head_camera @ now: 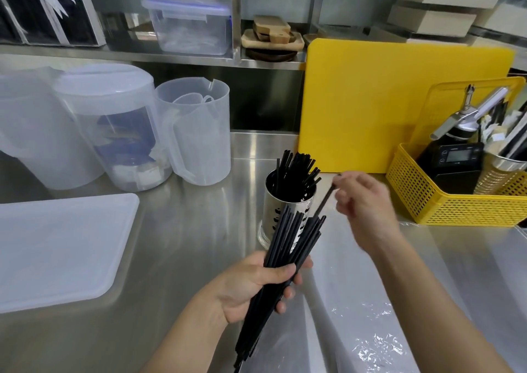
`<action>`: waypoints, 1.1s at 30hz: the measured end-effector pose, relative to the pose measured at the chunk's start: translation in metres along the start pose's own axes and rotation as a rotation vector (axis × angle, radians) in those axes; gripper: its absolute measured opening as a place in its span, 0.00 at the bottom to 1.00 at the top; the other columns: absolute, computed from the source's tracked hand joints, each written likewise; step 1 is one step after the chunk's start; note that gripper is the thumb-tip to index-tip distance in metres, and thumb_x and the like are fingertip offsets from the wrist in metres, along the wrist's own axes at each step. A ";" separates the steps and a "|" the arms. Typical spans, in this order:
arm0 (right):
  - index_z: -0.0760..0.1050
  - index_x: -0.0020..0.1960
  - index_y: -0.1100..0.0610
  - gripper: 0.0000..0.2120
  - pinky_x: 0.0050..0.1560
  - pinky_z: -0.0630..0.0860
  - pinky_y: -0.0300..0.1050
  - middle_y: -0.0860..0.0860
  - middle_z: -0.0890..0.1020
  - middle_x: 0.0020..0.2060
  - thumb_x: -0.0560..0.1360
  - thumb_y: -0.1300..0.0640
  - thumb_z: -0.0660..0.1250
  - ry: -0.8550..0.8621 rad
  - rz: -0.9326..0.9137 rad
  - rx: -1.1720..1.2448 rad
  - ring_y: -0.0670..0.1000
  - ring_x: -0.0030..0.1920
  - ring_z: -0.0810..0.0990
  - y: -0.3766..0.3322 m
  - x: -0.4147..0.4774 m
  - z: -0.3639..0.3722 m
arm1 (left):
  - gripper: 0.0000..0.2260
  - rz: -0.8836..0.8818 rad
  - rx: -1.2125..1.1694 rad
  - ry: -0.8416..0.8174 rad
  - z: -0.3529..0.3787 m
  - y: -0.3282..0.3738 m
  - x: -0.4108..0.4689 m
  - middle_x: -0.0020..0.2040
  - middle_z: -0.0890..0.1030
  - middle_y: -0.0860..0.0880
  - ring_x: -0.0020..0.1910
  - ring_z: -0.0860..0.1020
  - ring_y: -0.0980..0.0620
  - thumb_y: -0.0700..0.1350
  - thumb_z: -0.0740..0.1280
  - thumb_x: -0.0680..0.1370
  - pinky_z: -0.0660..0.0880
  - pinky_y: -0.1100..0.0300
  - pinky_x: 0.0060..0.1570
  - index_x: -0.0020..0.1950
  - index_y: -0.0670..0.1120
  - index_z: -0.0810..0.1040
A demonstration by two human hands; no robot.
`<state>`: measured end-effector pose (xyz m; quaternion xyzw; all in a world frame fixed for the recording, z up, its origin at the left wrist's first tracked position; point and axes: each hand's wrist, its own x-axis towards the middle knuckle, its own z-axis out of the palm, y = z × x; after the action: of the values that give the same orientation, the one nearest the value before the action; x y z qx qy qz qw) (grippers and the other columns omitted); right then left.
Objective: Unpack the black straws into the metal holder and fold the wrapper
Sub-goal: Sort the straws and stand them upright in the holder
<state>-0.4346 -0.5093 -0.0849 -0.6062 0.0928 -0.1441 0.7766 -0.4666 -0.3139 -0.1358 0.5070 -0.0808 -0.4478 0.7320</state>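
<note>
A bundle of black straws (288,247) sits in the left hand (253,287), fanned out at the top and slanting up toward the holder (285,210). The left hand's fingers wrap closed around the bundle's middle, thumb across the front. The lower ends of the bundle run off the bottom edge of the frame.

The right hand (362,201) pinches one single straw (325,198) between thumb and fingertips, the other fingers loosely curled. That straw tilts, its lower end meeting the top of the bundle, just right of the holder. The hand is blurred, so the exact grip is hard to make out.

The holder, a perforated metal cylinder, stands upright on the steel counter (182,230) and already has a number of straws (296,170) standing in it; the bundle covers its lower front.

The clear wrapper (365,315) lies flat and crinkled on the counter under the right forearm, its edges hard to trace.

Behind stand a yellow board (385,101) and, to the right, a yellow basket (445,201). To the left are clear jugs (196,133) and a white tray (57,247).
</note>
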 end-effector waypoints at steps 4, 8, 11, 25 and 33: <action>0.67 0.41 0.58 0.09 0.20 0.63 0.36 0.54 0.78 0.28 0.75 0.70 0.60 0.187 -0.235 0.117 0.47 0.20 0.69 -0.018 0.001 -0.007 | 0.17 0.011 -0.094 0.074 -0.010 0.000 -0.003 0.35 0.73 0.49 0.30 0.71 0.56 0.40 0.69 0.73 0.71 0.64 0.27 0.60 0.35 0.75; 0.67 0.42 0.55 0.11 0.27 0.78 0.42 0.49 0.83 0.32 0.74 0.70 0.61 0.163 -0.546 0.089 0.50 0.28 0.81 -0.012 -0.020 0.003 | 0.09 0.108 -0.350 0.225 -0.016 0.012 0.000 0.32 0.74 0.48 0.26 0.72 0.55 0.40 0.67 0.70 0.72 0.63 0.24 0.48 0.39 0.76; 0.69 0.41 0.45 0.16 0.33 0.80 0.48 0.48 0.83 0.35 0.71 0.67 0.66 0.049 -0.655 -0.135 0.51 0.31 0.83 0.011 -0.040 0.017 | 0.04 0.183 -0.456 0.281 -0.021 0.023 0.004 0.34 0.80 0.45 0.32 0.80 0.51 0.40 0.66 0.70 0.79 0.58 0.30 0.39 0.40 0.78; 0.74 0.43 0.54 0.02 0.29 0.68 0.35 0.48 0.74 0.28 0.73 0.59 0.64 -0.418 -0.654 -0.489 0.44 0.27 0.70 0.065 -0.072 0.023 | 0.09 0.195 -0.527 0.235 -0.031 0.030 0.009 0.33 0.75 0.47 0.27 0.74 0.54 0.41 0.66 0.71 0.74 0.63 0.26 0.49 0.41 0.74; 0.77 0.51 0.66 0.22 0.36 0.73 0.41 0.53 0.81 0.35 0.72 0.47 0.68 -0.403 0.232 -0.087 0.49 0.30 0.77 0.036 -0.042 0.029 | 0.04 0.166 -0.212 0.015 -0.010 0.021 0.003 0.35 0.76 0.46 0.30 0.73 0.53 0.41 0.68 0.73 0.71 0.64 0.26 0.46 0.44 0.79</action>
<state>-0.4612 -0.4604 -0.1142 -0.6408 0.0108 0.0743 0.7640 -0.4466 -0.3077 -0.1244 0.4217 -0.0696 -0.3879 0.8166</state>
